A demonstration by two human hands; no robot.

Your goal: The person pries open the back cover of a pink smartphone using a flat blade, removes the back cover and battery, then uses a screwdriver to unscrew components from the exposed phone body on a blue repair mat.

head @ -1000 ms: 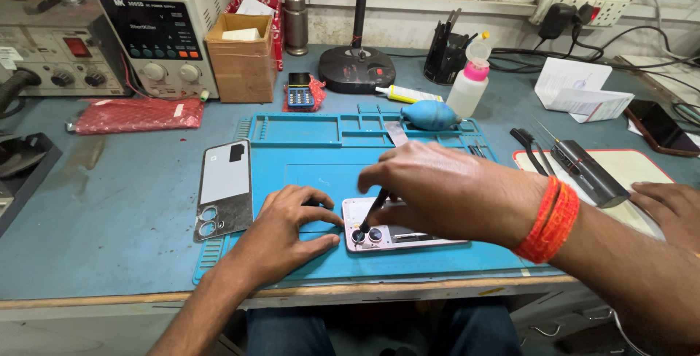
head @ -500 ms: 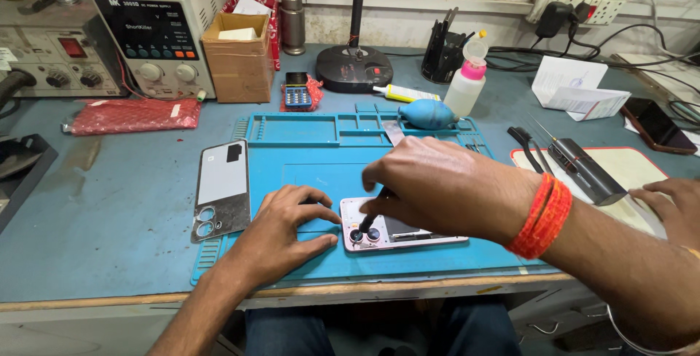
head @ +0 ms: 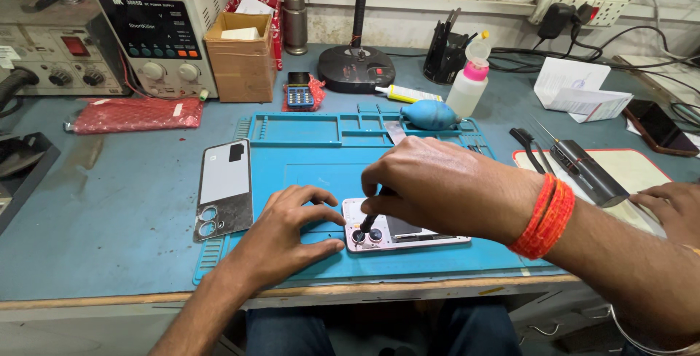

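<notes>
Back cover (head: 224,190) already off beside my left hand (head: 281,235); right hand (head: 437,184) closed on screwdriver (head: 368,222), phone (head: 397,233) screws remain, I judge

Left hand (head: 281,235) steadying opened phone (head: 401,233), right hand (head: 437,188) pressing dark tool (head: 367,223)

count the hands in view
3. The left hand steadies the opened phone on the blue mat; the right hand works a dark tool on it; another person's hand is at the right edge.
</notes>
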